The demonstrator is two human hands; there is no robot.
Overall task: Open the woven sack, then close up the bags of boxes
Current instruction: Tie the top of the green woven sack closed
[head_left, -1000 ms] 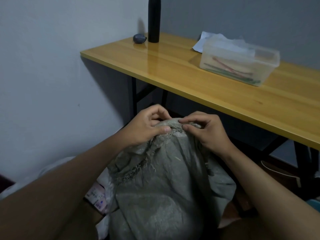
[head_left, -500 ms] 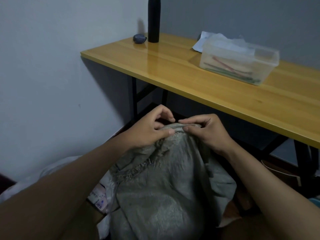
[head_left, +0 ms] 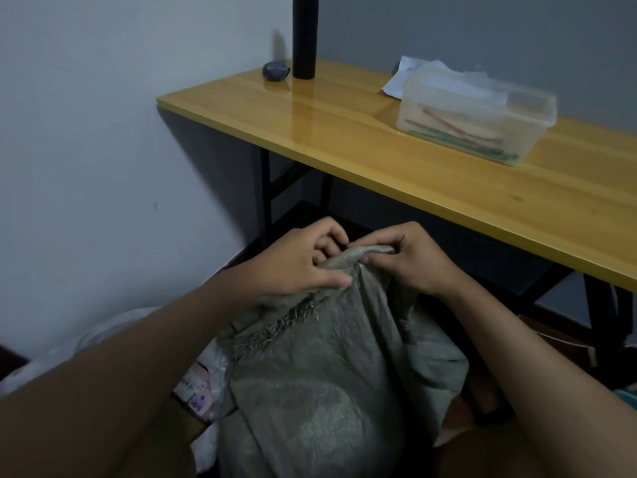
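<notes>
A grey-green woven sack (head_left: 320, 384) stands between my forearms in the lower middle of the head view, its frayed top edge bunched upward. My left hand (head_left: 296, 263) pinches that top edge from the left, thumb pressed on the cloth. From the right, my right hand (head_left: 410, 260) grips the same rolled edge between thumb and fingers. The two hands almost touch at the sack's mouth. What is inside the sack is hidden. A white plastic bag with a printed label (head_left: 198, 391) peeks out at the sack's lower left.
A yellow wooden table (head_left: 396, 157) on black legs stands just beyond the sack. On it are a clear plastic box (head_left: 472, 122) with coloured sticks, a black bottle (head_left: 304, 36) and a small dark object (head_left: 274, 71). A pale wall runs along the left.
Both hands have shifted slightly up and away with the sack's top edge. The edge is now rolled tighter between the fingers. My left fingers have spread a little.
</notes>
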